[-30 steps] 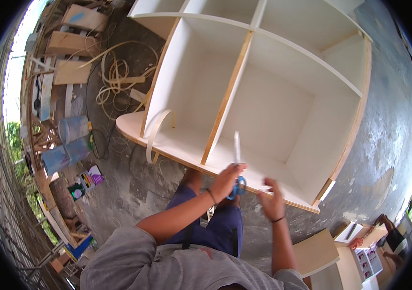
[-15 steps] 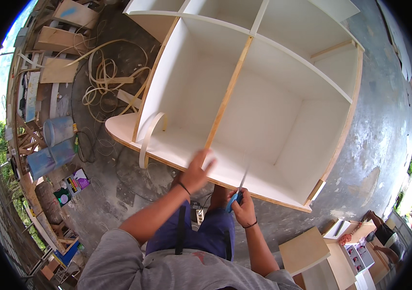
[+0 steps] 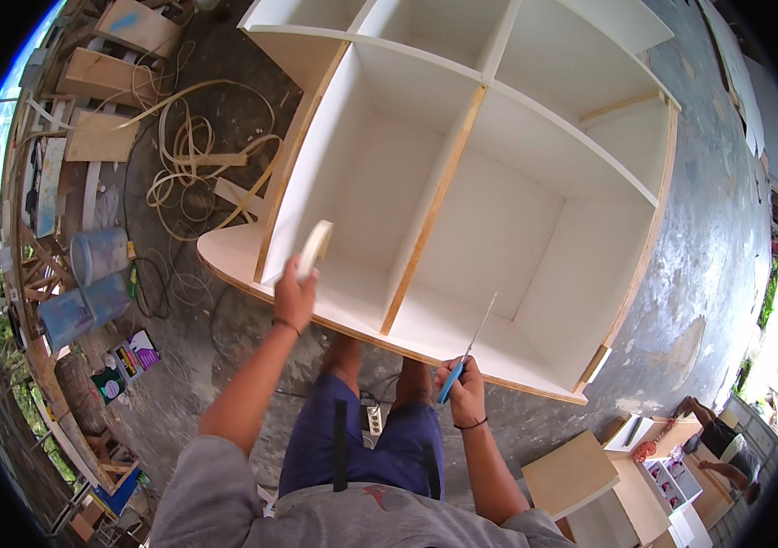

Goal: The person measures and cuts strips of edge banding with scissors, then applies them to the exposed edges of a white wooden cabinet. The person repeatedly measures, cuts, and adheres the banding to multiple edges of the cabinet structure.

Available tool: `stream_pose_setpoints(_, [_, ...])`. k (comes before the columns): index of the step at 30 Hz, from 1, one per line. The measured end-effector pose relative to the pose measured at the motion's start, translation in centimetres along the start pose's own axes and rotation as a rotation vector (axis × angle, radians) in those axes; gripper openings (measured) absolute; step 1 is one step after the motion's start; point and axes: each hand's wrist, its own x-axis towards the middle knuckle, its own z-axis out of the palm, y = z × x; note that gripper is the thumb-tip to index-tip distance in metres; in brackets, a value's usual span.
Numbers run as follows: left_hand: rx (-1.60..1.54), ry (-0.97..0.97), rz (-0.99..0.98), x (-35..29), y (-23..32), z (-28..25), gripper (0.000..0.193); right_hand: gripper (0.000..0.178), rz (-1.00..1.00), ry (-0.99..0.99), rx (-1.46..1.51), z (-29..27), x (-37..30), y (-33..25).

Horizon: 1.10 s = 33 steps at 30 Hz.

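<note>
Since the earlier frame: left hand (image 3: 295,297) has shifted left, from the divider's foot to the strip (image 3: 317,245). Strip was arching over the base edge on its own; now it's in hand. Right hand and scissors have hardly moved.

Left to right:
- Tangle (image 3: 190,155) of pale banding on the floor, beside the cabinet (image 3: 535,356).
- Left hand closed on the strip's near end, just above the base edge (image 3: 389,345) at the left bay. Strip blurred, can't tell if any of it is stuck down.
- Left panel edge (image 3: 305,163): bare tan.
- Divider (image 3: 434,208): front edge bare too.
- Base edge: reads bare along most of its run.
- Right hand (image 3: 468,393) gripping blue-handled scissors (image 3: 449,382), blades pointing up over the right bay, apart from the strip.
- Cross shelf (image 3: 581,134): front edge white, looks done.
- Right panel edge (image 3: 634,274): mostly tan.

My read: upper edges finished, lower ones left.
</note>
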Motion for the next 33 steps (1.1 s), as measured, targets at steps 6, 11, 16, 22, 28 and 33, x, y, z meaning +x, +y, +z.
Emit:
stream_pose_setpoints(6, [-0.431, -0.503, -0.048, -13.2, 9.0, -4.0, 0.028, 0.022, 0.067, -0.263, 0.297, 6.4, 3.0, -3.5])
stream_pose_setpoints(11, [-0.422, -0.823, -0.028, -18.4, 7.2, -3.5, 0.025, 0.026, 0.052, -0.474, 0.54, 9.0, 6.3, -7.8])
stream_pose_setpoints(16, [-0.598, -0.927, -0.266, -20.2, 3.2, -2.3, 0.025, 0.037, -0.013, -0.363, 0.309, 9.5, 6.6, -10.5])
stream_pose_setpoints(22, [-0.843, -1.086, -0.392, -23.1, 3.6, -0.7, 0.024, 0.057, -0.214, -0.096, -0.051, 10.6, 5.8, -9.7])
stream_pose_setpoints(28, [-1.169, -1.39, -0.56, -27.3, 7.6, -0.9, 0.033, 0.047, -0.09, -0.09, -0.094, 10.4, 4.5, -9.3])
stream_pose_setpoints(33, [-0.841, -1.468, -0.402, -23.9, 8.3, -0.9, 0.051, 0.045, -0.119, -0.024, -0.152, 9.5, 4.4, -9.2])
